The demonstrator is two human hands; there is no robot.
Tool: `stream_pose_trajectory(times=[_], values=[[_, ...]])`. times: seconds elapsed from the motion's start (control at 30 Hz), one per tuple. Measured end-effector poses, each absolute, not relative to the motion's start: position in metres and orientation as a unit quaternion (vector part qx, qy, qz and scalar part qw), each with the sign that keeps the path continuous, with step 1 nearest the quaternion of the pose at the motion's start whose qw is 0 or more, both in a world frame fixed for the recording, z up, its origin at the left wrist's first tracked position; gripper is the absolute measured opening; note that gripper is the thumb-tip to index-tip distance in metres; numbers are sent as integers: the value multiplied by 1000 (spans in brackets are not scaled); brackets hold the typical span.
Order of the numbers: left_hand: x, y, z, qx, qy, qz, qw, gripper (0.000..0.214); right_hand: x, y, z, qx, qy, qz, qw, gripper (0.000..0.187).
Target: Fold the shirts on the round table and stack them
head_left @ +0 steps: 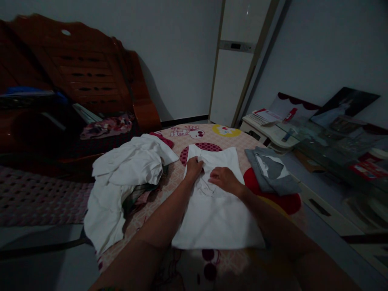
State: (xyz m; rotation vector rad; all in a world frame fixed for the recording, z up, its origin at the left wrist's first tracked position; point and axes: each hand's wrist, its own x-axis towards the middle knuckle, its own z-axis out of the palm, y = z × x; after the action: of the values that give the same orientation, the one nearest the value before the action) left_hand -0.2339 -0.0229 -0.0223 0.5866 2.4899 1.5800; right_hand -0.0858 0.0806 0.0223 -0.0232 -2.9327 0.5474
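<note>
A white shirt (pixel 218 226) lies partly folded on the round table, its wide edge toward me and rumpled cloth in its middle. At the upper left of that rumpled part, my left hand (pixel 193 167) is closed, pinching the fabric between thumb and fingers. Opposite it, my right hand (pixel 226 178) has its fingers bent together, with the tips on the cloth near the centre. What lies under those right fingertips is partly hidden.
Left on the patterned tablecloth (pixel 160 214) is a heap of white clothes (pixel 127 165). A folded grey garment (pixel 271 171) rests at the right edge. Beyond stand a wooden bench (pixel 85 76), a tall white cabinet-like unit (pixel 233 76) and a glass-topped stand (pixel 321 141).
</note>
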Motion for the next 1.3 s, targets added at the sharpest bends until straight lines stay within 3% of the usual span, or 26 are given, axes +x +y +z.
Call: stream_pose_trajectory(times=[0.13,0.4,0.63,0.87,1.07,1.3], values=[[-235,-24,-23,199,822,531,61,20,-73,65,16,8,-992,109,58,10],[-242,-28,-17,204,850,485,27,14,-64,72,15,39,-967,232,95,10],[-244,-39,1,331,852,391,-107,41,-48,64,15,58,-976,176,113,18],[-234,-44,-8,458,848,264,22,30,-40,66,14,14,-975,211,64,13],[-230,-60,2,460,842,280,42,43,-23,81,17,-33,-944,302,133,18],[-195,-90,36,563,780,233,146,15,16,107,-1,0,-963,210,170,16]])
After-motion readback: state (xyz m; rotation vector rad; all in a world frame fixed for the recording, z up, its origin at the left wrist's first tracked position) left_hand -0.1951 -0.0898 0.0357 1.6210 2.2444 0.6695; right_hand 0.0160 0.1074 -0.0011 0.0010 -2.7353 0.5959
